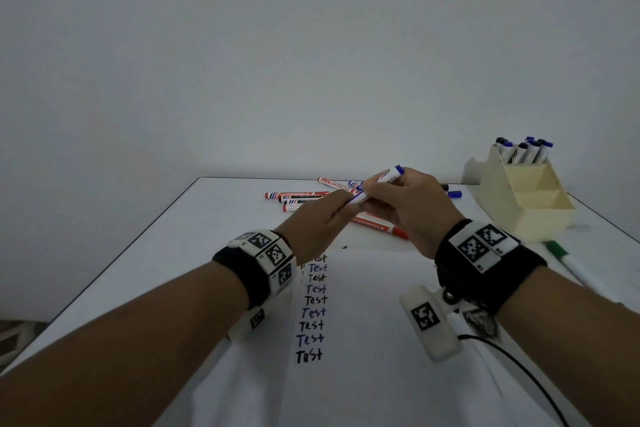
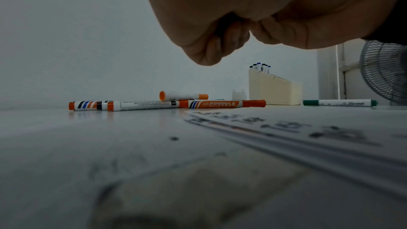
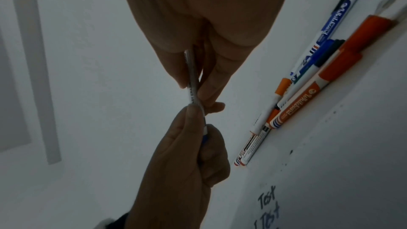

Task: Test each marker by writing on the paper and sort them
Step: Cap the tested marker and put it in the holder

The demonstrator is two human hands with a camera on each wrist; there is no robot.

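blue marker (image 1: pixel 379 185) tilted, 2 hands gripping, tip hidden

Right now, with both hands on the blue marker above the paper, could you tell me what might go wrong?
1. The left hand grips the cap end while the right hand holds the blue marker; a sudden release could smear ink on fingers or the paper.
2. The hands hover close over the loose markers; an elbow or wrist might scatter untested ones.

Smooth, faintly glossy white counter (image 2: pixel 66 128), mirroring the markers (image 2: pixel 167 104). Glossy plastic marker barrels, printed labels. Matt white paper (image 1: pixel 363 305). Matt cream plastic holder (image 1: pixel 540 215). Black cloth wristbands (image 1: pixel 485 274).
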